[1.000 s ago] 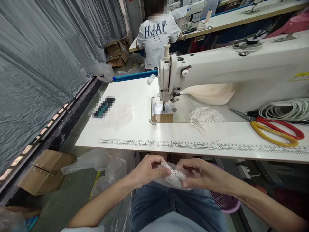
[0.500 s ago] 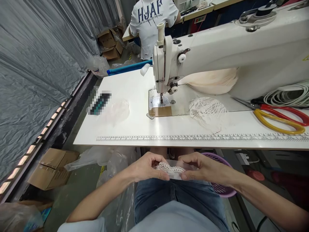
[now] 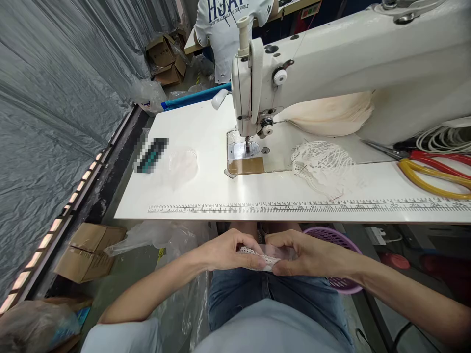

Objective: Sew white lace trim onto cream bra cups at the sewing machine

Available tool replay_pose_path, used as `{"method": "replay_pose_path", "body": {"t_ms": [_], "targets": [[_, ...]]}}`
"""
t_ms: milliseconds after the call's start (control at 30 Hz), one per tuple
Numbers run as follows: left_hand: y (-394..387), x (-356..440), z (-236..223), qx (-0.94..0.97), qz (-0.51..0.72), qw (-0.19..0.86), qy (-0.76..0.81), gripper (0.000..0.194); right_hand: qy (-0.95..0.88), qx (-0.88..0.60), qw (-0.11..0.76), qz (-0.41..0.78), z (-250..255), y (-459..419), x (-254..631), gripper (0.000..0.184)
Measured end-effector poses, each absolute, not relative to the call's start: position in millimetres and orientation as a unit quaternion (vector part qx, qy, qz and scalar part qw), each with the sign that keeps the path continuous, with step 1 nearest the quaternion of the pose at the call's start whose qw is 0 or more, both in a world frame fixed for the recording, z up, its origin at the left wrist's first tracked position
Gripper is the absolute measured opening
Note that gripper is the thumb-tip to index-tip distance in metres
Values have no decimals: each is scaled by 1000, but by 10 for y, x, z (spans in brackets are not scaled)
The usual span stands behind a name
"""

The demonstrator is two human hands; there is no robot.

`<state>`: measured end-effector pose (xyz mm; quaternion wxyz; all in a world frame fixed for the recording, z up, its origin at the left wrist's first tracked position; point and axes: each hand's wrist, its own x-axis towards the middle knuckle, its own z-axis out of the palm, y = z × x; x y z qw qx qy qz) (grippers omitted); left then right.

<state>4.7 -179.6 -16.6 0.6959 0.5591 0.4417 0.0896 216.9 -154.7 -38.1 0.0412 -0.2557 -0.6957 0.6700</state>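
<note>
Both of my hands are over my lap, just below the front edge of the white table (image 3: 206, 196). My left hand (image 3: 224, 252) pinches one end of a small white lace piece (image 3: 253, 253). My right hand (image 3: 305, 255) pinches the other end, together with a bit of clear plastic. The two hands are close together, thumbs nearly touching. On the table above stands a white sewing machine (image 3: 331, 63), its needle over the metal plate (image 3: 245, 157). A loose heap of white lace (image 3: 324, 162) lies to the right of the needle.
Red and yellow scissors (image 3: 434, 169) and coiled white cord (image 3: 445, 139) lie at the table's right. A ruler strip (image 3: 294, 207) runs along the front edge. A purple basket (image 3: 334, 240) sits under the table, cardboard boxes (image 3: 88, 252) at the left floor. A person in a white shirt (image 3: 228, 24) sits behind.
My hands have drawn closer together, bunching the lace piece shorter between them. The camera has tipped down and moved nearer the table.
</note>
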Motion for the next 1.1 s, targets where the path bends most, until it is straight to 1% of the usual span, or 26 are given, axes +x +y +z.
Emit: {"method": "replay_pose_path", "body": {"t_ms": [167, 300, 400, 567, 633, 733, 800, 900, 967, 1000, 1033, 1067, 1100], "targets": [[-1771, 62, -147, 537, 77, 714, 442, 17, -672, -236, 61, 699, -415, -1537, 2215, 25], [-1727, 80, -62, 574, 48, 697, 427, 20, -679, -241, 73, 689, -411, -1540, 2196, 23], [-1674, 108, 40, 578, 39, 688, 436, 24, -699, -254, 80, 664, -319, -1526, 2184, 23], [-1568, 158, 201, 557, 28, 693, 456, 28, -701, -222, 89, 672, -81, -1314, 2291, 21], [-1510, 169, 255, 570, 28, 680, 461, 29, -742, -239, 103, 618, -62, -1129, 2417, 23], [-1399, 173, 328, 590, 11, 669, 451, 33, -812, -348, 144, 447, -175, -807, 2725, 25], [-1320, 175, 377, 602, -2, 665, 442, 37, -829, -402, 151, 358, -293, -649, 2974, 24], [-1221, 213, 472, 623, -24, 652, 432, 39, -826, -464, 168, 273, -399, -621, 3249, 27], [-1168, 268, 562, 641, -43, 641, 420, 37, -817, -479, 202, 250, -389, -740, 3257, 27], [-1142, 300, 616, 653, -49, 634, 411, 34, -818, -464, 209, 269, -368, -817, 3198, 30], [-1115, 330, 675, 667, -50, 625, 402, 31, -824, -425, 214, 308, -342, -891, 3105, 38], [-1085, 354, 738, 681, -45, 616, 394, 28, -835, -368, 207, 352, -315, -948, 2990, 56], [-1051, 369, 801, 694, -35, 607, 385, 25, -840, -323, 200, 387, -288, -979, 2871, 69]]}}
